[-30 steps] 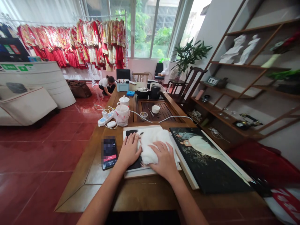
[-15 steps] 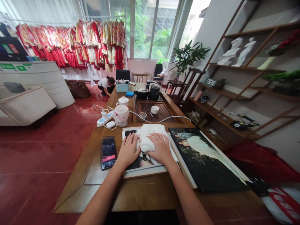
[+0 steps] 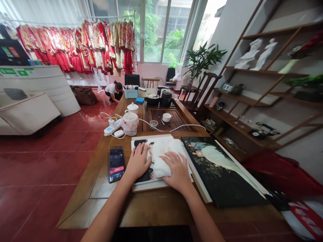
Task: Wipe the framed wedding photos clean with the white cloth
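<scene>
A white-framed photo print [image 3: 141, 143] lies flat on the wooden table [image 3: 156, 205] in front of me. My left hand [image 3: 137, 162] rests flat on its left side, fingers spread, pinning it down. My right hand [image 3: 178, 169] presses a white cloth [image 3: 163, 153] onto the print's right half, fingers laid over the cloth. A larger dark canvas photo [image 3: 222, 171] of a figure in a pale dress lies just to the right, its edge touching the smaller print.
A phone [image 3: 116, 163] lies left of the print. Farther up the table are a power strip [image 3: 112, 127], white teapots [image 3: 130, 122], a tea tray [image 3: 174, 119] and kettles. A person crouches on the red floor by the clothes rack. Shelves stand to the right.
My right hand slid the cloth up the print and then back down toward me. My left hand stayed put on the print.
</scene>
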Action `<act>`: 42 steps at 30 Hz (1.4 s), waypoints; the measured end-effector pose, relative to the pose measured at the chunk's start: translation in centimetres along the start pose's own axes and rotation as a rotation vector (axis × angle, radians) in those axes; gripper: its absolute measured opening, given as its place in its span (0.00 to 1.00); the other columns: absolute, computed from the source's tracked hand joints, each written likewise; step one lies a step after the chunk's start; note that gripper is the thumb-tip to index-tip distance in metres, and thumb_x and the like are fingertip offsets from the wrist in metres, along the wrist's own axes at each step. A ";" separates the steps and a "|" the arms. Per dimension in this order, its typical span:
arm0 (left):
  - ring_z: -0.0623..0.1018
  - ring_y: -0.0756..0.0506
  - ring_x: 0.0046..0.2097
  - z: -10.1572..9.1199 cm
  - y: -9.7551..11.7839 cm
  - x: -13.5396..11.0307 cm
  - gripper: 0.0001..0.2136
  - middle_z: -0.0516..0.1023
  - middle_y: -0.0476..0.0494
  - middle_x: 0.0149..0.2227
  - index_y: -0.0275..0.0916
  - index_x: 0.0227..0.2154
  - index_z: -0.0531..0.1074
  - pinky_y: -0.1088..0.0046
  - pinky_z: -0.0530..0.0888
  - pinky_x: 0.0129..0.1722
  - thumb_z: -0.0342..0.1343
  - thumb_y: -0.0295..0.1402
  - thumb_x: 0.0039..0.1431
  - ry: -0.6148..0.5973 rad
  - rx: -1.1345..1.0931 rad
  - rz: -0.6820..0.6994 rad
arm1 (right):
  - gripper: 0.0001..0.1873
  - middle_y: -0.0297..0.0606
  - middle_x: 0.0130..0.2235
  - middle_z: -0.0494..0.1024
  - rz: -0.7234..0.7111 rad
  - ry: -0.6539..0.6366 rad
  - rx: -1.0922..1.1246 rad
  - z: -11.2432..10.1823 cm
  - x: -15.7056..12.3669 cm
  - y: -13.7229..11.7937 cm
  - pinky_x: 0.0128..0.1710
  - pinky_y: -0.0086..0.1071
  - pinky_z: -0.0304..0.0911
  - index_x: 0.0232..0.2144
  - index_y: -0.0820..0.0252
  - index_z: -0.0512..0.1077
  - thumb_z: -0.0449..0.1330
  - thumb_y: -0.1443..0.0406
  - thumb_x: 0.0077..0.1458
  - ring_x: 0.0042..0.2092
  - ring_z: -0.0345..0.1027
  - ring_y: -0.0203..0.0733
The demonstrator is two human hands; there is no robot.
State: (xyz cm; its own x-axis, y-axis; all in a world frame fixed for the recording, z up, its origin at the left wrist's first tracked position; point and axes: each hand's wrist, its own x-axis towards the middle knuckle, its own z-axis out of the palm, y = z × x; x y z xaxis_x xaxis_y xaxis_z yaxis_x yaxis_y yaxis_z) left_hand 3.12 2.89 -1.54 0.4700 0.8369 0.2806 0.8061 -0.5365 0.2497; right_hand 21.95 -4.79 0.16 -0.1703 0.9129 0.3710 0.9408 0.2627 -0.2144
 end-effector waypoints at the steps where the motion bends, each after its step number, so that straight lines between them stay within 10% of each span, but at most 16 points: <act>1: 0.54 0.40 0.67 0.0 0.0 0.0 0.25 0.56 0.37 0.65 0.37 0.63 0.55 0.56 0.53 0.64 0.42 0.40 0.66 -0.001 -0.001 -0.002 | 0.30 0.41 0.54 0.70 -0.004 -0.003 -0.002 -0.1 -0.2 0.0 0.60 0.50 0.37 0.51 0.50 0.68 0.62 0.55 0.43 0.57 0.57 0.54; 15: 0.54 0.40 0.67 0.2 -0.2 0.0 0.25 0.55 0.38 0.66 0.37 0.63 0.54 0.56 0.53 0.64 0.42 0.41 0.66 -0.002 0.006 0.008 | 0.29 0.43 0.53 0.70 0.020 0.025 -0.054 0.6 5.2 2.3 0.58 0.50 0.40 0.50 0.53 0.69 0.61 0.54 0.45 0.55 0.56 0.53; 29: 0.52 0.40 0.67 0.1 -0.1 0.1 0.26 0.55 0.38 0.66 0.37 0.64 0.53 0.56 0.52 0.65 0.41 0.41 0.66 -0.016 0.006 -0.001 | 0.33 0.39 0.55 0.69 -0.017 -0.026 -0.055 0.1 -0.8 0.7 0.60 0.51 0.37 0.54 0.48 0.66 0.62 0.58 0.42 0.58 0.55 0.56; 42: 0.54 0.40 0.67 0.0 -0.1 0.0 0.25 0.55 0.39 0.66 0.38 0.63 0.54 0.56 0.52 0.65 0.42 0.41 0.66 -0.012 -0.007 0.000 | 0.30 0.42 0.55 0.69 0.018 0.036 -0.155 0.9 5.0 2.6 0.58 0.52 0.39 0.53 0.52 0.67 0.61 0.56 0.45 0.57 0.54 0.56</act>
State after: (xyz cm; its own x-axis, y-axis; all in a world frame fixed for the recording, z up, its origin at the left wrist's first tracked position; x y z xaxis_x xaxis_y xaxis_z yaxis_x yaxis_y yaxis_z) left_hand 3.03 3.01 -1.61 0.4741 0.8384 0.2691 0.8038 -0.5368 0.2563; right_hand 23.29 0.74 0.61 -0.1454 0.9045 0.4010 0.9779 0.1929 -0.0805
